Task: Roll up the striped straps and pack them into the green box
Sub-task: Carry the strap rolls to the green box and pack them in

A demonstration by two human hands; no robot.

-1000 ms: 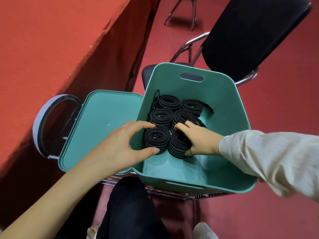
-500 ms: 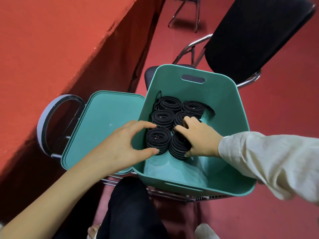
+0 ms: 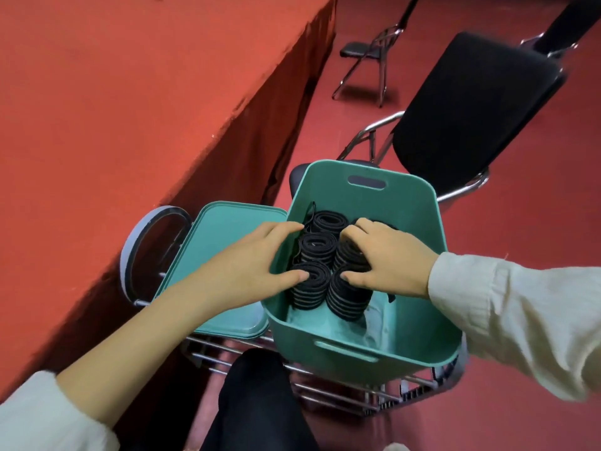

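Head view: I see rolled straps (image 3: 317, 247) packed in the green box (image 3: 367, 348). Left hand (image 3: 250, 265) presses open-fingered and right hand (image 3: 387, 258) curls over them. Nearly done, I judge.

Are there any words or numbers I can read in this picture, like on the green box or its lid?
None: no words, numbers, labels or brand marks show on the green box, its lid, the rolled straps or the black chair. The straps carry only plain stripes.
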